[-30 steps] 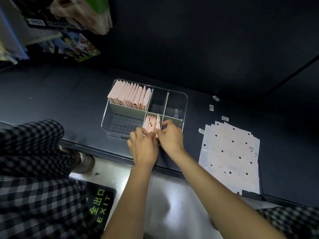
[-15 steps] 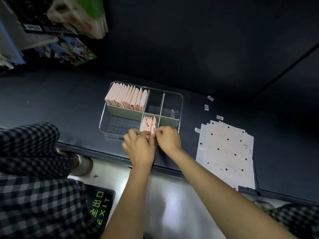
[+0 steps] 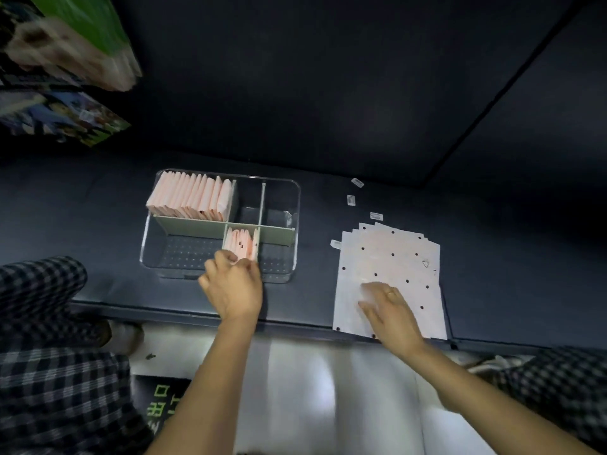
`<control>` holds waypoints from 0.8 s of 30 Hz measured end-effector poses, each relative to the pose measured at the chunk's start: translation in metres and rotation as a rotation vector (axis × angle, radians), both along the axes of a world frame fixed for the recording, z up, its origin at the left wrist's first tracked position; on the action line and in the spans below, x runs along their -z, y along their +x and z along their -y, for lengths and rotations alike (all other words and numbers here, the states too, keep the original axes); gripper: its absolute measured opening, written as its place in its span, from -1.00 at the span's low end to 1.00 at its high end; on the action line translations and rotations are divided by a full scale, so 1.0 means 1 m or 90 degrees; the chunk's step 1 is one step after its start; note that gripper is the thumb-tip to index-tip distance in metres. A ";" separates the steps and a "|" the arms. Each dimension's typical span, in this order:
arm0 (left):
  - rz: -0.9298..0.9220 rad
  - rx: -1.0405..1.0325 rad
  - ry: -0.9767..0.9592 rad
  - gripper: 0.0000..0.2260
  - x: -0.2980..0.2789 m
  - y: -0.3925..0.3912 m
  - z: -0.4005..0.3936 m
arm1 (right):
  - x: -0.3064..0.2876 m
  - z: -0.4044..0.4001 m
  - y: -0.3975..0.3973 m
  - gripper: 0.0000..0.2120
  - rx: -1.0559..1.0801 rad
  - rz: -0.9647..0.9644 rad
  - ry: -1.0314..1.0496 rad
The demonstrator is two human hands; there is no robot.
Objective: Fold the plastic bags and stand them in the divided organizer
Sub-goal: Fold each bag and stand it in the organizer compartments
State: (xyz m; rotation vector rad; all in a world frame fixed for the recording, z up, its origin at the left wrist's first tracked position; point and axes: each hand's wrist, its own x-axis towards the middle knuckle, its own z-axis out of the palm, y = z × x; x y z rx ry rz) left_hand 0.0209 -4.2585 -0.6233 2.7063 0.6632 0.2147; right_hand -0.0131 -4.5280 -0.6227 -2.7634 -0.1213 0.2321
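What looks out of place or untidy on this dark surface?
Four small white labels lie scattered on the dark surface around the far end of the flat bag stack, whose sheets are fanned unevenly. In the organizer, the folded bags stand neatly.

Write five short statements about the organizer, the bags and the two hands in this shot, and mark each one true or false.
1. The right hand lies on the stack of flat spotted bags. True.
2. The left hand is at the flat stack too. False: it is at the small bundle of folded bags in the organizer's near row.
3. The far left compartment holds a long row of folded pink bags standing on edge. True.
4. Every compartment of the clear organizer holds bags. False: the far right ones show none.
5. The flat stack lies left of the organizer. False: it lies to its right, on the dark surface.
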 end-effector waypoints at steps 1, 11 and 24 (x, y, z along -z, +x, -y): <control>-0.005 0.004 0.009 -0.80 0.001 0.001 -0.001 | 0.006 0.015 -0.009 -0.53 -0.033 -0.037 -0.047; 0.178 0.023 -0.094 -0.60 -0.008 -0.006 0.017 | 0.016 0.044 -0.036 -0.50 -0.275 0.150 -0.146; 0.084 0.322 -0.451 -0.57 -0.007 -0.037 0.098 | -0.037 0.020 0.074 -0.84 -0.193 -0.211 0.071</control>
